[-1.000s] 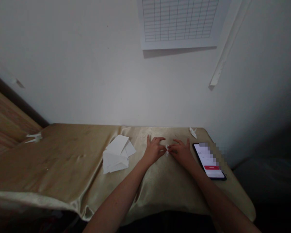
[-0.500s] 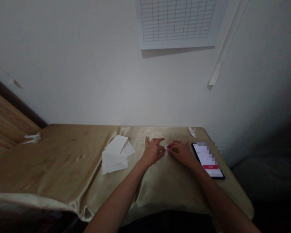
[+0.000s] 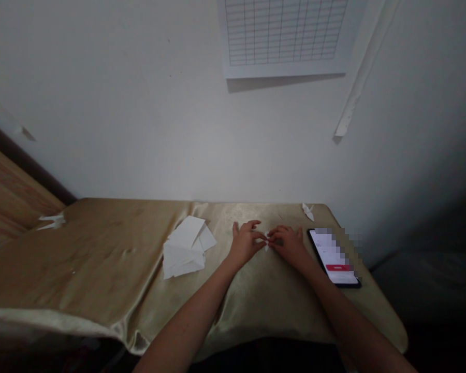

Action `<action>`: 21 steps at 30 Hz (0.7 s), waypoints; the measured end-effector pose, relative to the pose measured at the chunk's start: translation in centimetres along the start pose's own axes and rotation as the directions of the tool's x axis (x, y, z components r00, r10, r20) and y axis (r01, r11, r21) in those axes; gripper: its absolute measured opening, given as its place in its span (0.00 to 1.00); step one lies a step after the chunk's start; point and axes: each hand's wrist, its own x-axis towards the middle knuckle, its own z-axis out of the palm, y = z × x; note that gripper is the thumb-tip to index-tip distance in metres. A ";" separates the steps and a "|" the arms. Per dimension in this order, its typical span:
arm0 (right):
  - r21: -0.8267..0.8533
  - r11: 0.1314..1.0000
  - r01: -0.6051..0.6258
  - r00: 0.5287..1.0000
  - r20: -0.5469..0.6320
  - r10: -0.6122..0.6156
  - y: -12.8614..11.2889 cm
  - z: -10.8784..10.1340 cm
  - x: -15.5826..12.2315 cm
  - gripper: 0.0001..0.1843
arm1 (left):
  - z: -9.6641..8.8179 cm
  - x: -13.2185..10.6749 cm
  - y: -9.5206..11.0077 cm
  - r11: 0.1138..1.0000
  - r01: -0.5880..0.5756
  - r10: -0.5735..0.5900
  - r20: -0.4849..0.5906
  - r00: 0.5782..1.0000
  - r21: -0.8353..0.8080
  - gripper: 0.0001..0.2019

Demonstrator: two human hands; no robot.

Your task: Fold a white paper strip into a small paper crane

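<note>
On the satin-draped worktop (image 3: 101,248), the left hand (image 3: 245,244) and right hand (image 3: 289,244) pinch a tiny paper crane (image 3: 266,241) between them, loose paper sheets (image 3: 183,248) lying nearby on the left

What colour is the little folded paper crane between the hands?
The folded paper crane is white, best in head view.

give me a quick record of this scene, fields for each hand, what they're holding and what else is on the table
left hand: fingertips at the small folded paper figure
right hand: fingertips at the same figure, from the other side
table cover: gold satin cloth
left of hands: stack of white paper sheets
right of hands: smartphone, screen lit
far edge: folded paper crane
</note>
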 end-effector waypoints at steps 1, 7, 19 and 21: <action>-0.001 1.000 0.002 1.000 -0.001 -0.002 0.0 -0.1 0.0 0.09 | -0.1 -0.1 0.1 1.000 -0.001 0.001 0.004 1.000 0.007 0.05; -0.078 0.997 0.028 1.000 -0.003 -0.028 0.0 -0.2 -0.4 0.12 | -0.9 -0.4 0.7 0.994 0.010 -0.015 0.044 0.999 0.105 0.06; -0.286 0.958 0.020 1.000 -0.007 -0.023 -0.6 -0.3 -0.4 0.11 | -1.5 -0.1 0.5 0.973 -0.104 0.095 0.051 0.994 0.205 0.13; -0.305 0.952 0.037 0.999 0.000 -0.038 -0.8 -0.6 -0.3 0.11 | -1.6 -0.5 0.6 0.966 -0.135 0.130 0.033 0.991 0.220 0.16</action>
